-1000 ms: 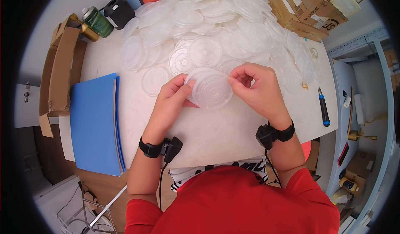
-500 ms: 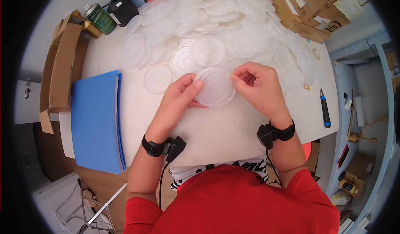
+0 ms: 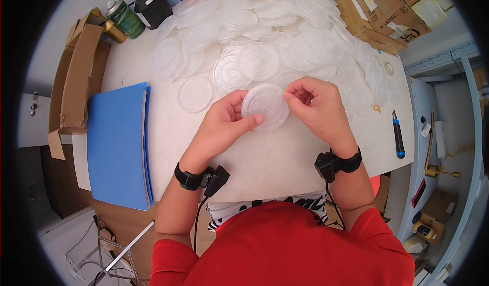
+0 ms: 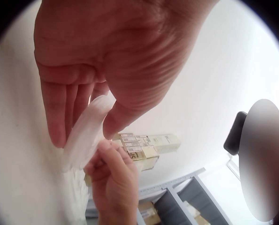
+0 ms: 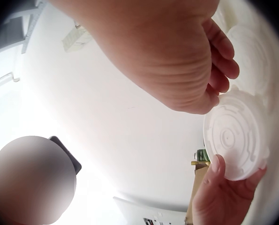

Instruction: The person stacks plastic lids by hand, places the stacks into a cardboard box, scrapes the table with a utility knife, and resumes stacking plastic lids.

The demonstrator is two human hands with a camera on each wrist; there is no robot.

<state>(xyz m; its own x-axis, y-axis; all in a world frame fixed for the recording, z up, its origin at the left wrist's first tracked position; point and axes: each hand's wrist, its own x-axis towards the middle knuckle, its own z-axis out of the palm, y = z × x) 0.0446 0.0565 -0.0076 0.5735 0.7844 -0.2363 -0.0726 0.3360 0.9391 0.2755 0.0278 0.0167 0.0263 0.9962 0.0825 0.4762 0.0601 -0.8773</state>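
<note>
A small stack of round translucent plastic lids [image 3: 266,106] is held above the table between both hands. My left hand [image 3: 222,126] grips it from the left, thumb on the near face and fingers behind. At the upper right edge, my right hand [image 3: 320,107] pinches with thumb and index finger, the other fingers curled. The left wrist view shows the lids [image 4: 85,133] edge-on between thumb and fingers. In the right wrist view the top lid [image 5: 234,136] faces the camera, with the right fingertips at its rim.
A large heap of similar lids [image 3: 244,23] covers the back of the table [image 3: 244,169]; one loose lid [image 3: 195,94] lies left of centre. Blue folders [image 3: 117,146] and an open carton [image 3: 76,82] are at left. A utility knife [image 3: 398,135] lies right, below cardboard boxes [image 3: 389,10].
The left thumb has slid down toward the lids' lower edge, and the left hand with the lids has shifted slightly right. The right hand has stayed nearly in place at the rim.
</note>
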